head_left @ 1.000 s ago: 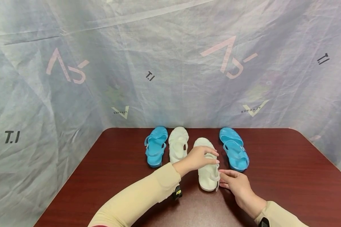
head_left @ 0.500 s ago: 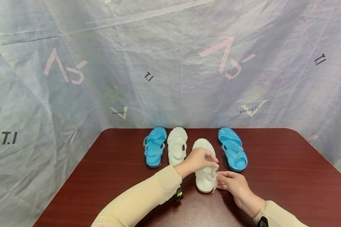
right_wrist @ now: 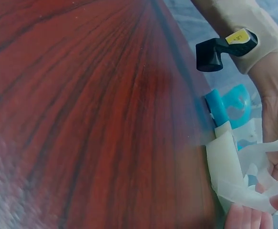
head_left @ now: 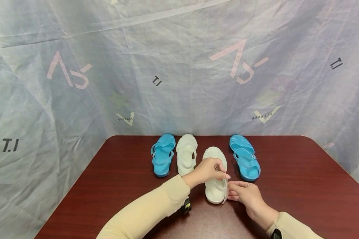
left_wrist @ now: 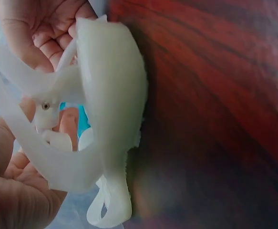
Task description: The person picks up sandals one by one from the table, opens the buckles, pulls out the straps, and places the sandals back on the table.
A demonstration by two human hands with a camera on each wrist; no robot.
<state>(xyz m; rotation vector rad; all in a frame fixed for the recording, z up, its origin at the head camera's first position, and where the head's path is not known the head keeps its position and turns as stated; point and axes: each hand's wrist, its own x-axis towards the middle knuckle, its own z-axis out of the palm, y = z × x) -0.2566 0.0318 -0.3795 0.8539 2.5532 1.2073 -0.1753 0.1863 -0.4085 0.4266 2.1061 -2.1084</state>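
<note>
A white jelly sandal (head_left: 215,196) stands sole-down on the table, toe pointing away from me. My left hand (head_left: 208,171) reaches over its middle, thumb and fingers pinching the strap on the right side near a small metal rivet (left_wrist: 46,106). On that same side, my right hand (head_left: 249,196) holds the strap end low beside the heel. Both hands meet around the strap in the left wrist view; fingers partly hide the buckle area. In the right wrist view, the ankle strap (right_wrist: 243,196) bows outward from the sandal.
Behind and left stand a second white sandal (head_left: 186,151) and a blue sandal (head_left: 162,159). Another blue sandal (head_left: 247,162) stands to the right. The dark red table (head_left: 122,189) ends at a hanging pale cloth (head_left: 179,66).
The white sandal has shifted slightly left and nearer. My left hand has come down and closer to the right hand, its fingers now drawn together at the strap.
</note>
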